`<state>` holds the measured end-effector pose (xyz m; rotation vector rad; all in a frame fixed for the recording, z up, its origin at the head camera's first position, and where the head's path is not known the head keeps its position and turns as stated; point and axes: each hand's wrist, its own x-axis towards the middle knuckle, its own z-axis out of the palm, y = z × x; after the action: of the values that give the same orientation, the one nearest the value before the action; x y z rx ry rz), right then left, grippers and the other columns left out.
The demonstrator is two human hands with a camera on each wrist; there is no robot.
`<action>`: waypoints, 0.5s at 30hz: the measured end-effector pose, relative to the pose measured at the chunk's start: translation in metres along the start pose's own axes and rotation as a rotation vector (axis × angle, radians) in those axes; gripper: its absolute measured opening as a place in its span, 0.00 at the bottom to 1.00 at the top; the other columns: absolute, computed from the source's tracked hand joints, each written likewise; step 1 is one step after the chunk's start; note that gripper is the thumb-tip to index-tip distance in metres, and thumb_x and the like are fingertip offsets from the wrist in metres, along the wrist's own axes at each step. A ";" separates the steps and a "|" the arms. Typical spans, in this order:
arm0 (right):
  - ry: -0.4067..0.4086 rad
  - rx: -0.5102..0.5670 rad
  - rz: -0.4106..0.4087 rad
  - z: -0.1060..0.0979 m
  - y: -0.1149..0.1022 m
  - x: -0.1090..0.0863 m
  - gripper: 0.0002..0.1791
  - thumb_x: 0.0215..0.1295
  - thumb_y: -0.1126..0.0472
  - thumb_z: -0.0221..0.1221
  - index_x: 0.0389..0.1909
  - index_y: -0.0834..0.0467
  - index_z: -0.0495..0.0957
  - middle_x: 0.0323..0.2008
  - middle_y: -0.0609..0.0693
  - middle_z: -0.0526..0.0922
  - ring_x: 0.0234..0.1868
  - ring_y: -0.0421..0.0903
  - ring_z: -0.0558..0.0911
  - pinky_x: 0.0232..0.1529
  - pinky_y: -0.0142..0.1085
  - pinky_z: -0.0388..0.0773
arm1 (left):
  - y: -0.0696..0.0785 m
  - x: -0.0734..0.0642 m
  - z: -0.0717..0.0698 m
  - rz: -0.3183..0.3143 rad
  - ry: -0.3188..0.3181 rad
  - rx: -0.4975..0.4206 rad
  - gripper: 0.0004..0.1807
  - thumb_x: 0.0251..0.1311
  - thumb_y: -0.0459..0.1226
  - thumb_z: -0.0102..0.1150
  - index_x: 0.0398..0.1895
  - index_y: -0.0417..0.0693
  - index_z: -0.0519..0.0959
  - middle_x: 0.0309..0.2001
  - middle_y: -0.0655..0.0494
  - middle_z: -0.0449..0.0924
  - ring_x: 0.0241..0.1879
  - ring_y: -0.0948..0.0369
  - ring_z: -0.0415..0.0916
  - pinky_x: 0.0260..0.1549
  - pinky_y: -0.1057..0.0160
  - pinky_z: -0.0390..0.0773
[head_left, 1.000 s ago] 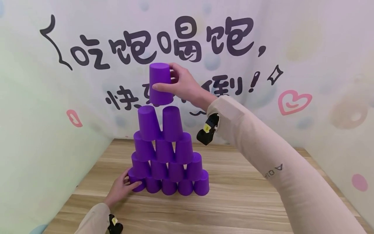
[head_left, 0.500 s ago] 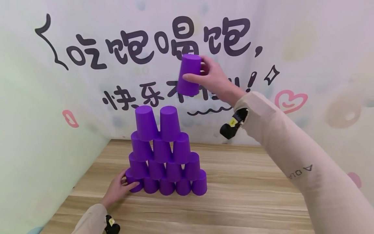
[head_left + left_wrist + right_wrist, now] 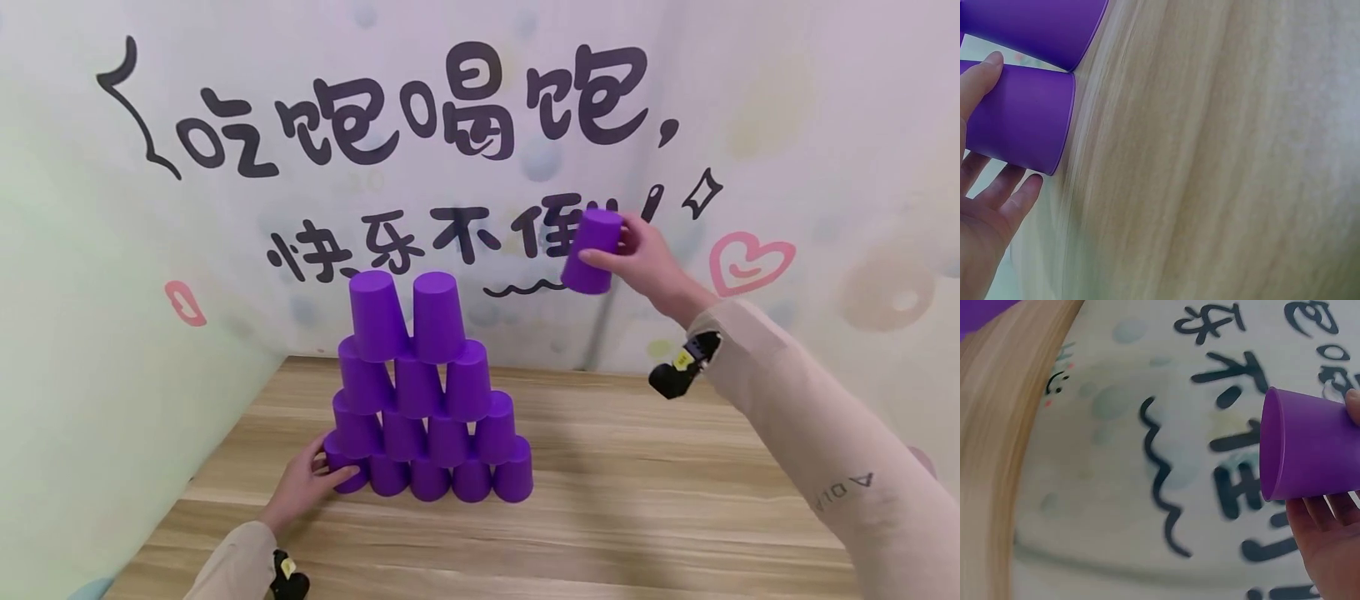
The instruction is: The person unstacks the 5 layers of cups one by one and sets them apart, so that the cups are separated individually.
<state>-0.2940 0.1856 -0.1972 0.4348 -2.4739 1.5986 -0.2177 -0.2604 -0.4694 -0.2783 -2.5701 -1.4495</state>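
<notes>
Head view: from my end I saw a smooth, tapered purple cup, prob. plastic (image 3: pixel 592 254), in the right hand (image 3: pixel 651 258), mouth down w/ a slight tilt, up in the air right of the four-tier stack of matching purple cups (image 3: pixel 418 387) and well apart from it. That hand gripped the cup approx. mid-wall, thumb across the near side, fingers behind. The left hand (image 3: pixel 300 483) gripped the smooth purple corner cup (image 3: pixel 1022 119), left end of the bottom row on the pale wood-grain table (image 3: pixel 450 550), thumb in front, fingers round the outer side. Going by the thin lip in the R wrist view, I judged the raised cup v. light and fairly stiff, w/ some give if squeezed hard; not fragile, but poss. slippery, and the taper could've let fingers ride up toward the narrow end. Best hold IMO was the one I saw: mid-height, thumb opposite fingers, light pressure, rim left free. For the corner cup I'd have wanted min. force, since a nudge there could've unsettled the tiers above.
</notes>
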 end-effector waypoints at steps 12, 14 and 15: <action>0.076 -0.037 0.119 -0.008 0.110 -0.033 0.41 0.54 0.52 0.61 0.62 0.65 0.51 0.54 0.67 0.66 0.53 0.60 0.68 0.55 0.51 0.66 | 0.002 -0.002 0.001 -0.020 0.000 -0.010 0.34 0.47 0.38 0.65 0.58 0.38 0.64 0.50 0.39 0.71 0.50 0.45 0.67 0.49 0.49 0.71; 0.087 -0.015 0.130 -0.001 0.128 -0.038 0.42 0.54 0.54 0.61 0.62 0.67 0.50 0.54 0.69 0.65 0.53 0.61 0.67 0.55 0.51 0.66 | 0.003 -0.002 0.001 -0.017 0.004 -0.007 0.34 0.47 0.38 0.66 0.58 0.38 0.64 0.49 0.39 0.71 0.50 0.46 0.67 0.49 0.49 0.71; 0.098 -0.002 0.137 0.002 0.137 -0.041 0.42 0.54 0.55 0.62 0.62 0.67 0.49 0.54 0.69 0.64 0.53 0.62 0.67 0.55 0.52 0.66 | 0.003 -0.002 0.001 -0.015 0.005 -0.008 0.34 0.47 0.38 0.66 0.57 0.39 0.64 0.49 0.39 0.71 0.50 0.46 0.67 0.49 0.49 0.71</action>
<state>-0.3004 0.2428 -0.3284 0.1852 -2.4790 1.6253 -0.2154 -0.2583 -0.4680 -0.2566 -2.5685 -1.4644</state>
